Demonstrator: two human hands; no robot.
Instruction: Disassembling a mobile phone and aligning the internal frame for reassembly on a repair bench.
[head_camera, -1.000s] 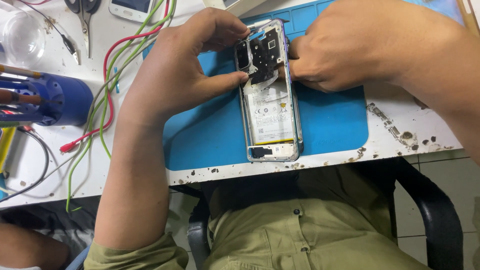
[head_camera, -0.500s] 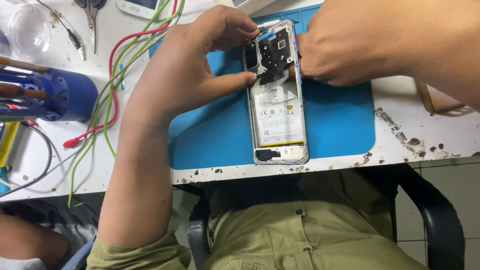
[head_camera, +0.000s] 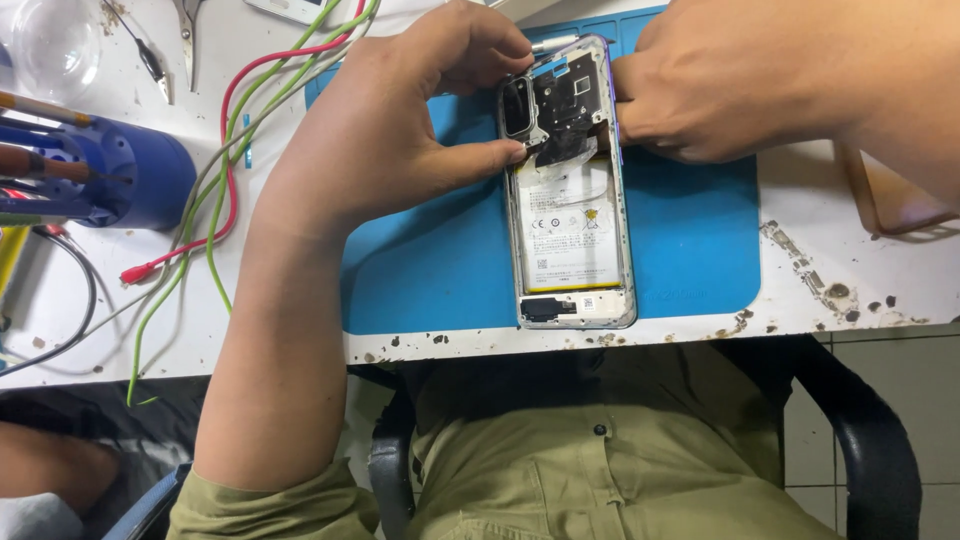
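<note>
Here, an opened smartphone with its back cover off, silver frame and white battery exposed (head_camera: 572, 235), lies lengthwise on a blue rectangular silicone work mat (head_camera: 690, 250) on a white, stained workbench (head_camera: 870, 290); its lower end sits near the table's front edge. The left hand (head_camera: 400, 130) curls around the phone's upper left side, thumb tip pressed against the frame just below the black camera module (head_camera: 518, 108), index finger arched over the top edge, so it is gripping the phone's upper end. The right hand (head_camera: 740, 80) is closed, knuckles up, pressed against the phone's upper right edge beside the black shielding plate (head_camera: 568, 100); whether it pinches a tool or part cannot be told, fingertips hidden.

Left of the mat: red wire (head_camera: 235, 150) and green wires (head_camera: 215, 230) run diagonally across the bench, passing under the left forearm's side. A blue cylindrical tool holder with screwdrivers in it (head_camera: 120, 175) stands at far left. A clear glass dome-like object (head_camera: 55, 45) sits at top left, metal tweezers or pliers (head_camera: 188, 25) just beside it. A brown translucent phone case (head_camera: 895, 200) lies at right, partly under the right forearm. Below the table edge, olive-green shirt (head_camera: 600, 470) and black chair arms (head_camera: 870, 440) show.
</note>
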